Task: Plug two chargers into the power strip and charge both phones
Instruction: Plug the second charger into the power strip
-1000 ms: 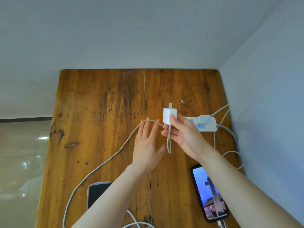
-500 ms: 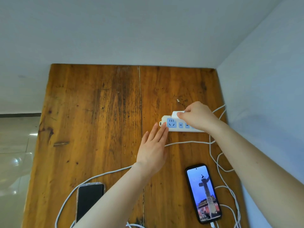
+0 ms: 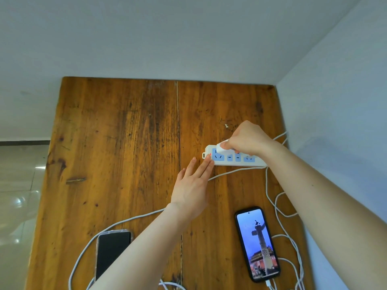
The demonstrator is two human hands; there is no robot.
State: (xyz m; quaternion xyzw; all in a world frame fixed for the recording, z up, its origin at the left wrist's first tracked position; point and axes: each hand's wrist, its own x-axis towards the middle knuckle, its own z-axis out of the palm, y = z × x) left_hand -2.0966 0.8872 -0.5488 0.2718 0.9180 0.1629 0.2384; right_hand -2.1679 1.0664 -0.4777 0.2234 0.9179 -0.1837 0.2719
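A white power strip [image 3: 234,161] with blue sockets lies on the wooden table [image 3: 125,143] at the right. My right hand [image 3: 248,139] grips a white charger [image 3: 222,146] and holds it on the strip's top, near its left end. My left hand [image 3: 193,185] lies flat and open, fingertips touching the strip's left end. A phone with a lit screen [image 3: 258,243] lies at the lower right, a cable in its bottom port. A dark-screened phone [image 3: 112,251] lies at the lower left, partly under my left forearm.
White cables [image 3: 280,208] loop along the table's right edge beside the wall [image 3: 335,122]. Another white cable [image 3: 129,219] runs from under my left hand toward the dark phone. The table's far half is bare wood, and a tiled floor [image 3: 18,195] shows at the left.
My right hand carried the charger from mid-air in front of me over to the power strip. My left hand moved right until its fingertips reached the strip's left end.
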